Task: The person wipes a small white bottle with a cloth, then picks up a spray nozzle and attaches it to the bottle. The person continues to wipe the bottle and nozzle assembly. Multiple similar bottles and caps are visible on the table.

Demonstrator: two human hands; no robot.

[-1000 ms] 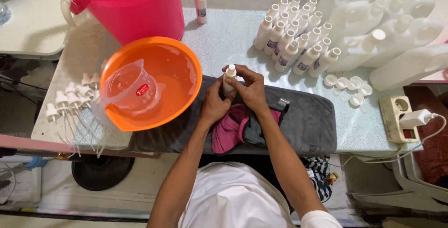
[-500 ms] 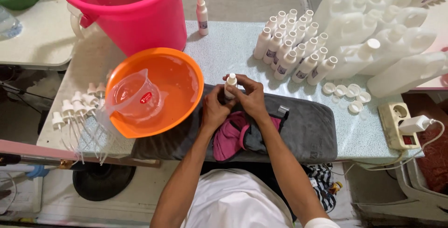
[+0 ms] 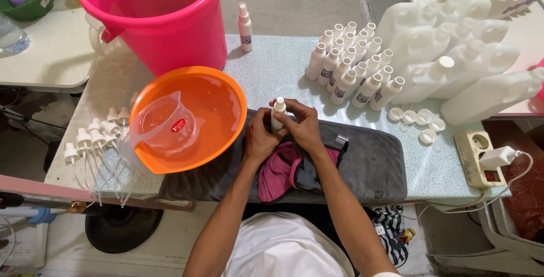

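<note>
Two hands (image 3: 283, 132), one small bottle (image 3: 278, 113)

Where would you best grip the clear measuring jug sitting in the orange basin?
By its handle, coming from above and the left. The clear measuring jug leans tilted inside the orange basin. Its handle appears to be on the left, near the rim; its body looks wide and wet.

Jug (image 3: 164, 127) in basin (image 3: 190, 119), left of towel (image 3: 362, 166)
</note>
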